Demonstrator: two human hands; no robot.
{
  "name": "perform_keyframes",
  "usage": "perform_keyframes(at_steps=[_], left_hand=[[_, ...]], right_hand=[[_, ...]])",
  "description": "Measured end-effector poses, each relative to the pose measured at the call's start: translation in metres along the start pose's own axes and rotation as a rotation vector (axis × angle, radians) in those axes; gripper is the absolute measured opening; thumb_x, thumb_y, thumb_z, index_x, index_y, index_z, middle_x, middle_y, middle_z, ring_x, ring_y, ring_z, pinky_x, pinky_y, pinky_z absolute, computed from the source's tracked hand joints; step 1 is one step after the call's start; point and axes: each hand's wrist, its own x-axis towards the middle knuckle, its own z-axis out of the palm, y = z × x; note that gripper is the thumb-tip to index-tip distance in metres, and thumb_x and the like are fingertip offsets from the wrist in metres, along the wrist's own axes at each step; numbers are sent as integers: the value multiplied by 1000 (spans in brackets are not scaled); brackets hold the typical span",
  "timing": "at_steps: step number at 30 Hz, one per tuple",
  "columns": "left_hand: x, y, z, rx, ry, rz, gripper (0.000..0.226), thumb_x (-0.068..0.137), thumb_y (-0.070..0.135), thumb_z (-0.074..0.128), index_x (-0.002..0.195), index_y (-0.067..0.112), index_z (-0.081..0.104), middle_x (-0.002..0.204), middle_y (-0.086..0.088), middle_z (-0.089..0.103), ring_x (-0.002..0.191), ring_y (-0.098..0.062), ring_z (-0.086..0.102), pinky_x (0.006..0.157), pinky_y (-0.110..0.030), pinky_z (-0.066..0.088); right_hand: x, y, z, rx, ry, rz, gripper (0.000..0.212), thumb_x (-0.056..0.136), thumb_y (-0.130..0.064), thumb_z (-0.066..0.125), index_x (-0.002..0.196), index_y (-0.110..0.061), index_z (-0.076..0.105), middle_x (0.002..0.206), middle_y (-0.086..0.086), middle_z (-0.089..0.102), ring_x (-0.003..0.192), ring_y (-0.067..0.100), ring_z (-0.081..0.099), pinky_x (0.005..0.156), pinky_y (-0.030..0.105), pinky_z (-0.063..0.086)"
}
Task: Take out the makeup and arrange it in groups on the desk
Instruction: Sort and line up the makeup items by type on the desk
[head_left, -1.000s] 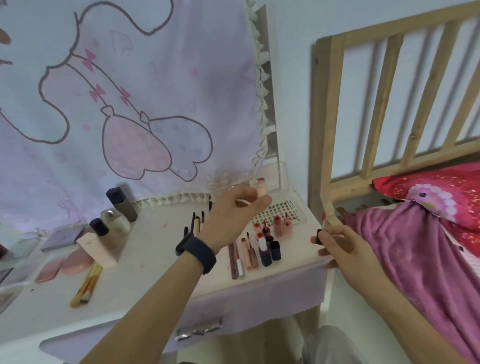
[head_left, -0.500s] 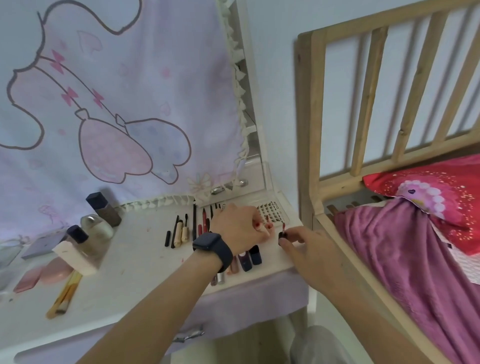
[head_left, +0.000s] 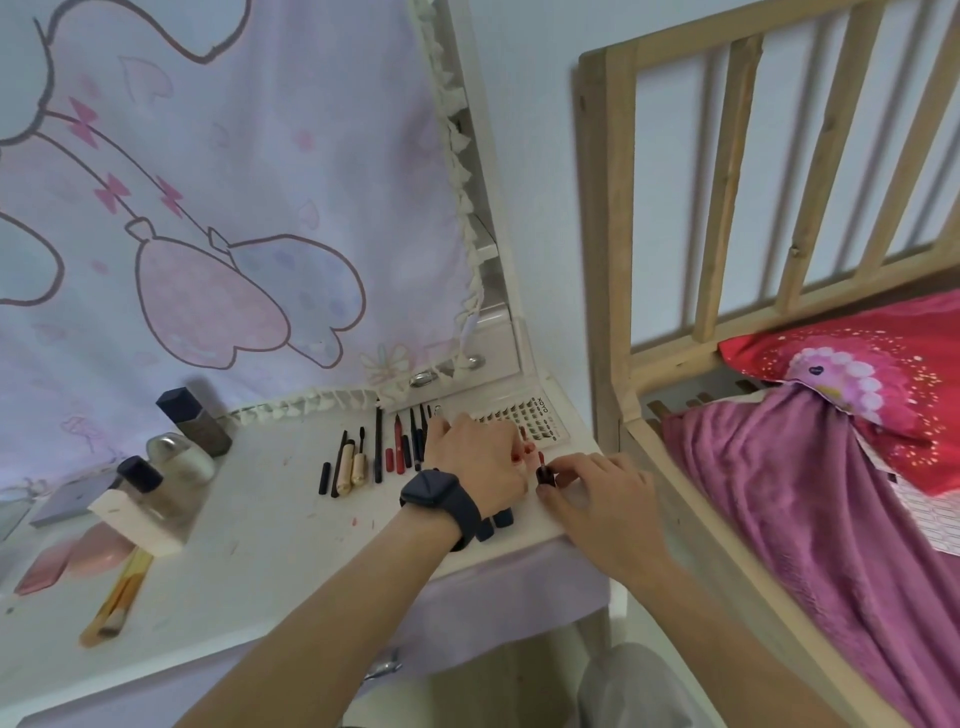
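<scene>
Right hand (head_left: 597, 486): thumb and fingers pinch a dark-capped lip tube (head_left: 544, 472), upright on the desk (head_left: 270, 545) near its right edge. Left hand (head_left: 475, 460): just beside, fingers curled down over red tubes (head_left: 522, 451); grip hidden, cannot tell if it holds one. Behind both: lash tray (head_left: 535, 415). Left of the hands: row of pencils (head_left: 397, 449). Far left: bottles (head_left: 176, 457), brush (head_left: 117, 603).

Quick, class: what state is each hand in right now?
Left hand: knuckles up, grip hidden; cannot tell.
Right hand: pinching a small red lip tube.
</scene>
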Motion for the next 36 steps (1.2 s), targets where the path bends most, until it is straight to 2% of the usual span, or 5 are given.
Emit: perform_keyframes(at_steps=[8,12,16,28,36], left_hand=[[1,0,1,31,4,10,16,89,43,54,89,30,64,67,14,49,86,-17,43,89,-38,25],[1,-2,-1,26,10,12,16,86,44,60,93,31,66,78,13,61,91,-16,51,90,-37,25],[0,-5,-1,19,19,20,13,87,38,56,97,30,59,81,10,63,89,-17,53,94,-38,30],[1,-5,1,12,22,3,19,90,39,49,99,22,47,75,6,60,71,-17,50,92,-41,34],[2,-5,3,-1,33,-1,23,86,37,57,99,22,47,75,7,63,75,-19,57,88,-40,30]], right_hand=[[1,0,4,-5,8,6,22,91,-55,61,106,-41,68,107,-20,70,101,13,53,80,31,21],[1,0,5,1,11,13,21,89,-53,63,106,-41,66,107,-21,71,101,12,54,79,30,19],[3,-2,7,2,10,15,19,91,-53,60,104,-40,66,107,-21,72,101,12,54,79,31,21],[3,-7,13,-22,48,13,21,91,-55,61,102,-38,67,102,-18,71,96,14,56,79,32,27],[3,-7,15,-4,65,30,18,90,-52,65,99,-37,68,97,-18,70,94,14,55,82,33,30]])
